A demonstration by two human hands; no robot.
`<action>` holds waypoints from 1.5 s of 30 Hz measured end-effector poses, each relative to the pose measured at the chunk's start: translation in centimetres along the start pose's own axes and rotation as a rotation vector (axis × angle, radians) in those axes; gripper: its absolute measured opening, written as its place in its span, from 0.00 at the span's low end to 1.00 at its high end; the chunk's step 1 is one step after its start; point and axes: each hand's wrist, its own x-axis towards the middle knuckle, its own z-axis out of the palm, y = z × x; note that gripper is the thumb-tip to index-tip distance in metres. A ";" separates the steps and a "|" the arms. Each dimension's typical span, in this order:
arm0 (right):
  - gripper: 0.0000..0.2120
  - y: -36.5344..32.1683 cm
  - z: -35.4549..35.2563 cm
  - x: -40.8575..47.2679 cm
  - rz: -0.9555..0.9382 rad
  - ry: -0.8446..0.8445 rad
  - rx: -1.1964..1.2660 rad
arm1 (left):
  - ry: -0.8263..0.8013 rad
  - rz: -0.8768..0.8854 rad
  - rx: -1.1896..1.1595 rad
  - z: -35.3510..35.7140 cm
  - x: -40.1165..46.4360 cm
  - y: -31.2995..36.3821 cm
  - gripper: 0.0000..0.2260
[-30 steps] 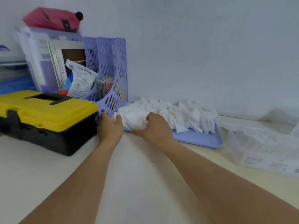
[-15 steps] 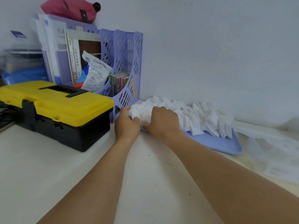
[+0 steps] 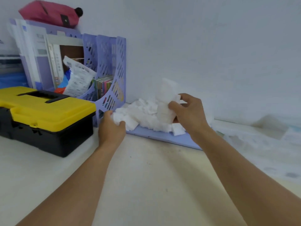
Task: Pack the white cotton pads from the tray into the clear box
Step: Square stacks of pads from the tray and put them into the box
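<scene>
A heap of white cotton pads (image 3: 143, 113) lies on a lilac tray (image 3: 162, 137) against the wall. My right hand (image 3: 189, 115) is closed around a stack of pads (image 3: 166, 101) and holds it raised above the heap. My left hand (image 3: 112, 126) rests at the tray's left end, fingers curled into a clump of pads (image 3: 119, 118). The clear box (image 3: 263, 137) sits blurred on the table to the right of the tray; its contents cannot be made out.
A yellow-lidded black toolbox (image 3: 45, 118) stands at the left. Behind it is a lilac file rack (image 3: 107, 70) with papers and packets, a red pouch (image 3: 48, 13) on top. The pale tabletop (image 3: 146, 176) stretches toward me.
My right hand has lifted a stack of pads off the heap and moved right. My left hand stays at the tray's left end. The view has shifted left.
</scene>
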 end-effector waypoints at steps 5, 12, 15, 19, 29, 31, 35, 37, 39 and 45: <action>0.07 0.0 -8.1 -2.0 0.264 -0.121 0.363 | 0.177 0.401 -0.079 -0.3 -5.1 6.0 0.18; 0.19 0.9 -16.4 -4.9 0.167 -0.183 0.291 | -0.939 -0.179 -0.693 5.6 -15.4 20.2 0.24; 0.18 1.2 -19.0 -5.7 0.158 -0.184 0.222 | -0.931 -0.168 -0.734 7.8 -17.0 21.2 0.14; 0.17 1.8 -20.8 -5.8 0.171 -0.240 0.068 | -0.902 -0.089 -0.722 10.1 -18.7 20.2 0.09; 0.08 2.6 -20.7 -4.9 -0.036 0.070 -0.068 | -0.793 0.029 -0.776 11.1 -19.0 19.0 0.09; 0.08 2.3 -21.3 -4.7 -0.032 0.164 0.035 | -0.769 0.038 -0.766 11.3 -18.8 18.6 0.08; 0.15 1.5 -23.4 -4.6 0.125 0.036 0.438 | -0.719 0.055 -0.727 11.3 -18.2 17.9 0.11; 0.16 1.7 -23.1 -5.0 0.157 -0.112 0.347 | -0.746 0.065 -0.715 11.0 -18.1 17.9 0.12; 0.13 2.1 -22.4 -5.2 0.125 -0.187 0.168 | -0.787 0.084 -0.727 10.8 -18.1 18.1 0.13; 0.08 3.1 -22.1 -4.9 0.114 -0.150 0.059 | -0.911 -0.007 -0.835 10.7 -18.6 18.6 0.20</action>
